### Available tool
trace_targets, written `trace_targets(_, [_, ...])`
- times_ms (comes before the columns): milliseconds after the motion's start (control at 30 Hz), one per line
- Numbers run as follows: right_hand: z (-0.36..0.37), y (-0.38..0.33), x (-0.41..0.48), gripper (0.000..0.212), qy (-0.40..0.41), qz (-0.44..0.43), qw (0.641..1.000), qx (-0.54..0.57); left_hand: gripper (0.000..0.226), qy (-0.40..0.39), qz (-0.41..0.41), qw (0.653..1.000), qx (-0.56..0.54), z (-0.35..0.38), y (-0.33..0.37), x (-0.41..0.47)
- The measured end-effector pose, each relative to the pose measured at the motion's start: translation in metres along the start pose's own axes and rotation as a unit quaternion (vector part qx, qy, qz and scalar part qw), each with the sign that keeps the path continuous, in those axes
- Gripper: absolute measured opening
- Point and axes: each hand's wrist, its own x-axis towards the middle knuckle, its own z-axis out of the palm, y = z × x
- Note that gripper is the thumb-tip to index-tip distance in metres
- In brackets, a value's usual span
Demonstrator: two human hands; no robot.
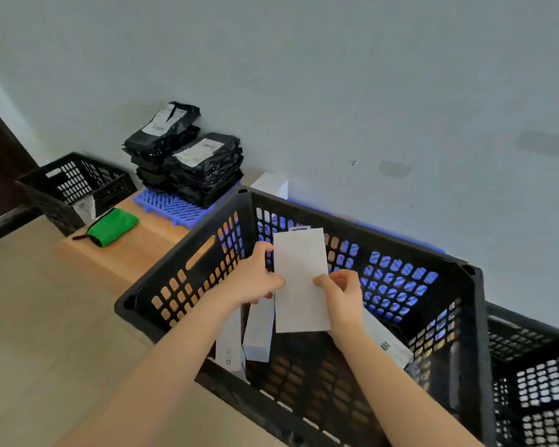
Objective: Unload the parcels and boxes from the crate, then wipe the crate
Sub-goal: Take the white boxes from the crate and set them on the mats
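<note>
Crate (352, 221) of black rigid plastic sits in front of us on a pale wooden ledge (136, 250), its walls a lattice of small rounded holes with a slot handle in the left side. Above its middle we hold a flat white box (299, 279), smooth, matte and rectangular with a hang tab on top; our left hand (255, 280) pinches its left edge and our right hand (342, 296) pinches its right edge, thumb on the front. Under it in the crate lie two narrow white boxes (259, 332) and a white box with a barcode (386, 345), its digits unreadable. Far left, glossy, crinkled black parcels (204, 169) are stacked on a ribbed blue plastic mat (168, 204); their white labels are too small to read. A soft green cloth (113, 225) lies near a second black crate (75, 182).
</note>
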Motion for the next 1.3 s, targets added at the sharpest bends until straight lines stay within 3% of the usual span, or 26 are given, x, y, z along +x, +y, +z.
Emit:
trace_targets(167, [0.036,-0.035,-0.019,0.026,0.056,-0.02,0.997,0.044,0.088,-0.003,0.131,0.991,-0.023,-0.044,-0.017,-0.007])
trace_targets(433, [0.102,-0.089,-0.032,0.026,0.091,-0.062,0.991,0.08,0.077,0.02,0.254,0.963,-0.09,-0.113,-0.039,0.012])
trace_targets(700, [0.153,-0.124,0.005,0.028,0.061,-0.092,0.99,0.09,0.051,0.065,0.285,0.941,-0.172,-0.159,-0.043,0.061])
trace_targets(1067, [0.2,-0.187,0.109,0.032,-0.034,-0.115,0.989,0.089,0.048,0.043,0.257,0.938,-0.228,-0.243,-0.003,0.163])
trace_targets(1300, [0.229,-0.172,0.184,0.039,-0.013,-0.034,0.998,0.051,0.04,0.041,0.255,0.947,-0.19,-0.239,-0.015,0.251])
